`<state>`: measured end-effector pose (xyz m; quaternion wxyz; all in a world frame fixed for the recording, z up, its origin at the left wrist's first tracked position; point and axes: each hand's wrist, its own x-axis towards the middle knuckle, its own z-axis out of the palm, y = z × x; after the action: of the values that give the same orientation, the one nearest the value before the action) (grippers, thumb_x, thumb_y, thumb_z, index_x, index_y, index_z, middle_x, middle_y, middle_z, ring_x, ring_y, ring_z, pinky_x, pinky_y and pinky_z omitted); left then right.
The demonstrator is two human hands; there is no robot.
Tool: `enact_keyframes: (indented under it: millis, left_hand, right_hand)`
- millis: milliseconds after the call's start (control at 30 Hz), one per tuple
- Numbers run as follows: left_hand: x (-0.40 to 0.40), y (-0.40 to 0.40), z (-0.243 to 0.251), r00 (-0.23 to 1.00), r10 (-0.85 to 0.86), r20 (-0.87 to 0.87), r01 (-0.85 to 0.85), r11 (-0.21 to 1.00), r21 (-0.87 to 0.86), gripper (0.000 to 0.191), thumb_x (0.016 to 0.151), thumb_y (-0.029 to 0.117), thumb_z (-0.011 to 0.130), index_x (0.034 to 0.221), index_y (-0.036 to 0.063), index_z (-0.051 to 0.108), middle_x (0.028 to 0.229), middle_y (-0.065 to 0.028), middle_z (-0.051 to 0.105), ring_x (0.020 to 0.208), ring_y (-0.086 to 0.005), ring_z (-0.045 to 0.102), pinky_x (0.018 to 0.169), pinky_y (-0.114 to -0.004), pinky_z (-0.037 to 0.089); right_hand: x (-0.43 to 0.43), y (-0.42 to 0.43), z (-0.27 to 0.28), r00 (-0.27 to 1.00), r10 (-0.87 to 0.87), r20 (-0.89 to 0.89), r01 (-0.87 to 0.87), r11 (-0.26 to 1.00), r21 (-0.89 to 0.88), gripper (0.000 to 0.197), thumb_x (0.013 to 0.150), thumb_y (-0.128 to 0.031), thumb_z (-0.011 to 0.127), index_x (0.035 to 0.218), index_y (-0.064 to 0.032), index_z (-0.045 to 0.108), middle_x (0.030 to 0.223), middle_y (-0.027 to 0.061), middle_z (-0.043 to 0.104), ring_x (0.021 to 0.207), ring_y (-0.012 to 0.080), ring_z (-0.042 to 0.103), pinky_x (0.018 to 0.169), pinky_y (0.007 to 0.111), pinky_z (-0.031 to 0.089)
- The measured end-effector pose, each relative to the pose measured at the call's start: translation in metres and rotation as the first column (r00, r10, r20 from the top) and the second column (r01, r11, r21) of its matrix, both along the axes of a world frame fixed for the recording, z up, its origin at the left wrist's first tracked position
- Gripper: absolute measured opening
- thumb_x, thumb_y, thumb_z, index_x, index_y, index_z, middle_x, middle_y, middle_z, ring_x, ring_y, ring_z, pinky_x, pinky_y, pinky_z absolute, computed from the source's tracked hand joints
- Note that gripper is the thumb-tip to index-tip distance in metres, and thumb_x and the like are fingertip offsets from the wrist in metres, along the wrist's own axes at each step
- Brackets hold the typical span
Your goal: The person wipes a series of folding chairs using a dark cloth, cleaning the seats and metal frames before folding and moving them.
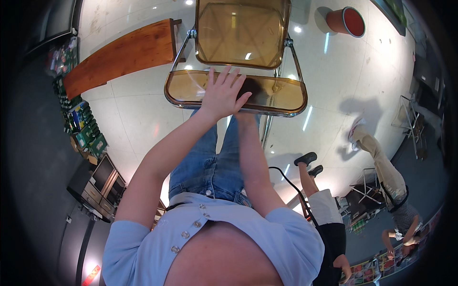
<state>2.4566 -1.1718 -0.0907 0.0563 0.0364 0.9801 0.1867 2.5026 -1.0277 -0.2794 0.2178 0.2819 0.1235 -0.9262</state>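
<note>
A folding chair with amber see-through plastic panels and a chrome metal frame stands before me. Its backrest (241, 35) is at the top centre, and its seat (282, 93) lies nearer to me. My left hand (223, 91) rests flat on the seat, fingers spread. Beneath the seat's near edge is my right hand (246, 116), its fingers hidden by the seat. Which arm is which follows from a crossing I cannot see; the hand on top joins the arm at the picture's left.
A wooden bench (125, 53) stands left of the chair, a red bucket (336, 21) at the upper right. Green boxes (87, 134) are stacked at the left wall. Two people are at the lower right; a black cable (290, 180) runs beside my right arm.
</note>
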Motion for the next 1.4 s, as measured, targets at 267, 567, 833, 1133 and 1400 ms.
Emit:
enact_keyframes:
  millis: [267,567,833,1133,1400]
  left_hand:
    - [0.003,-0.001,0.0,0.998,0.002,0.061,-0.002,1.0,0.004,0.053,0.084,0.047,0.052,0.124,0.0112,0.05,0.131,-0.0095,0.046,0.129,-0.029,0.035,0.103,-0.061,0.02]
    - [0.001,-0.002,0.002,0.998,-0.002,0.064,0.002,1.0,0.01,0.054,0.085,0.046,0.052,0.125,0.0106,0.049,0.134,-0.0102,0.044,0.129,-0.0281,0.035,0.103,-0.06,0.02]
    - [0.0,-0.003,0.004,0.999,0.002,0.047,-0.005,0.998,0.065,0.058,0.085,0.043,0.053,0.132,0.0108,0.042,0.139,-0.0101,0.038,0.13,-0.0281,0.033,0.103,-0.06,0.019]
    - [-0.002,-0.006,0.007,0.999,0.04,-0.007,-0.038,0.985,0.17,0.057,0.087,0.035,0.051,0.136,0.0098,0.036,0.14,-0.0105,0.037,0.131,-0.0273,0.033,0.105,-0.058,0.017]
    - [-0.001,-0.009,-0.008,0.981,0.162,-0.105,-0.145,0.978,0.151,0.047,0.089,0.034,0.046,0.13,0.01,0.045,0.134,-0.0098,0.045,0.126,-0.0278,0.039,0.104,-0.059,0.019]
  right_hand:
    - [-0.007,-0.008,0.021,0.981,0.034,0.189,-0.082,0.963,0.255,0.043,0.096,-0.038,0.038,0.125,-0.0083,0.046,0.116,0.0075,0.054,0.104,0.0218,0.053,0.092,0.036,0.041]
    - [-0.003,-0.002,0.06,0.894,0.447,0.028,-0.404,0.778,0.481,0.045,0.094,-0.04,0.042,0.123,-0.0059,0.049,0.111,0.0077,0.057,0.098,0.0217,0.056,0.08,0.035,0.046]
    - [0.021,0.112,0.187,0.586,0.708,0.394,-0.792,0.603,0.094,0.038,0.088,-0.036,0.055,0.106,-0.0037,0.059,0.092,0.0102,0.065,0.08,0.023,0.063,0.076,0.032,0.051]
    - [-0.125,0.092,0.185,0.249,0.827,0.504,0.15,-0.547,0.824,0.032,0.088,-0.027,0.051,0.112,-0.0081,0.061,0.12,0.0086,0.057,0.113,0.0329,0.048,0.096,0.05,0.034]
    - [-0.095,-0.028,0.122,-0.163,0.97,0.179,0.22,-0.141,0.965,0.048,0.081,-0.029,0.052,0.125,-0.012,0.05,0.136,0.0083,0.043,0.126,0.0263,0.039,0.097,0.038,0.04]
